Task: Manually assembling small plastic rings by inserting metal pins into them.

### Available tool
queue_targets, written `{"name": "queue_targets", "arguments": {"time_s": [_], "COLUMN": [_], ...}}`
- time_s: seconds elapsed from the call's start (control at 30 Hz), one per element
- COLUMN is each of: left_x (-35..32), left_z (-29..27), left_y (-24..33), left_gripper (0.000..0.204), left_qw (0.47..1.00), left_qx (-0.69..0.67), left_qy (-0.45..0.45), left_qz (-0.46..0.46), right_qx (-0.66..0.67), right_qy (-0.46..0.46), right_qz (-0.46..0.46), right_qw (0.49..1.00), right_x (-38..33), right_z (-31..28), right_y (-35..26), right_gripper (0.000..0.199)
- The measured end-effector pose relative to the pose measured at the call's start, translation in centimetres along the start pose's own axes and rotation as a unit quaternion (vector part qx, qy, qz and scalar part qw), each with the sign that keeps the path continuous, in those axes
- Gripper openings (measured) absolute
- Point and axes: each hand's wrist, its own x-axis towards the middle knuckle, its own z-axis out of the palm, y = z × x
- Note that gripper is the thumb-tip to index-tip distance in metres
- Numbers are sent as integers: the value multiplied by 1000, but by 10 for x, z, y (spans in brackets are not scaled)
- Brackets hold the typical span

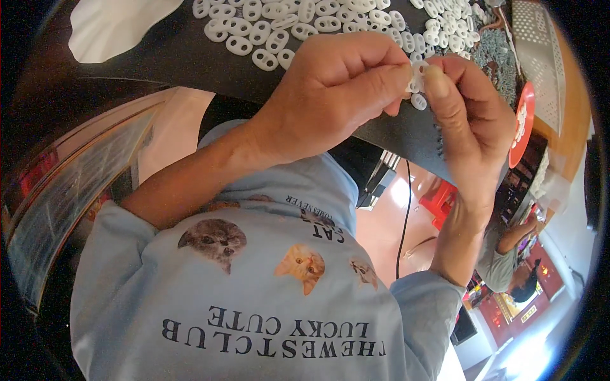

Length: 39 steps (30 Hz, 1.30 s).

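Thumb and forefinger of my left hand (340,92) are pinched together at the front edge of the table. My right hand (467,105) pinches in the same way just to its right, with the fingertips of both almost meeting. Between them they hold a small white plastic cord-lock piece (417,77), oval with holes, partly covered by the fingers. A similar small white oval piece (418,101) shows just below the fingertips; whether it touches the held one I cannot tell. Beyond my hands lies a spread of white two-hole oval pieces (259,33) on the dark table (184,60).
A grey heap of what look like small metal springs (497,54) lies at the right, next to a red dish (522,127) of small white pieces. A white perforated tray (534,38) stands beyond. A white curved sheet (114,28) lies far left. Another person (508,257) sits at right.
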Motion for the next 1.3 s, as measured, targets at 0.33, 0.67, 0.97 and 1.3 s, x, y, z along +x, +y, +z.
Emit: {"name": "queue_targets", "arguments": {"time_s": [0.33,0.67,0.97,1.3], "left_x": [-5,-4,-2,-4], "left_z": [-3,2,2,1], "left_y": [4,9,6,11], "left_gripper": [21,15,14,15], "left_qw": [999,999,999,998], "left_qx": [-48,24,39,58], "left_qy": [-12,-13,-14,-17], "left_qz": [-14,-24,-6,-20], "right_qx": [-264,-304,-285,-305], "right_qy": [-3,2,22,2], "right_qz": [-169,-227,-227,-211], "right_qw": [950,925,931,929], "right_x": [-5,-17,-19,-19], "right_z": [0,1,4,3], "right_y": [-5,-9,-5,-8], "right_gripper": [25,28,29,25]}}
